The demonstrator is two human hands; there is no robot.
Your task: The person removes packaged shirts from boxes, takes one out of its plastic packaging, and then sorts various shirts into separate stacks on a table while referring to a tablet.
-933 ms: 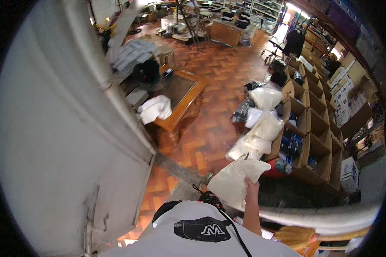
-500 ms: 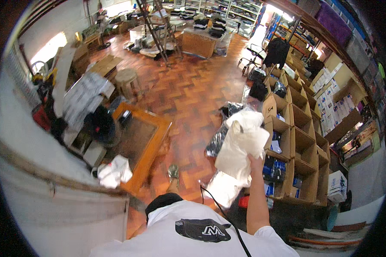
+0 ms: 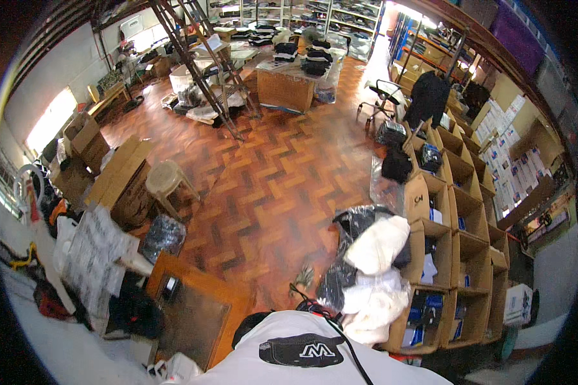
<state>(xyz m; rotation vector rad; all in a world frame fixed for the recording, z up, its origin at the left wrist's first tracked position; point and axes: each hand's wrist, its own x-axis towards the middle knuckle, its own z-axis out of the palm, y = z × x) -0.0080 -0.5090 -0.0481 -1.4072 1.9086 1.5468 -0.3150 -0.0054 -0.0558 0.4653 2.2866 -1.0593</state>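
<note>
- Neither hand shows — we cannot tell whether the fingers are spread or pressed together.
- White bags (image 3: 377,244) lie piled with dark plastic bags (image 3: 334,287), beside cardboard compartments (image 3: 418,204).
- We judge them set down; what's left is unclear.

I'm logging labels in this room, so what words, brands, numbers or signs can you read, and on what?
I won't copy out writing, but here is where it shows:
Black patch on white cloth: bold white lettering, clear.
Brown cardboard compartment: dark marks like handwriting, small.
White carton, lower right: dark print, too blurred to read.
Stacked white boxes, right: coloured print, too small to read.
</note>
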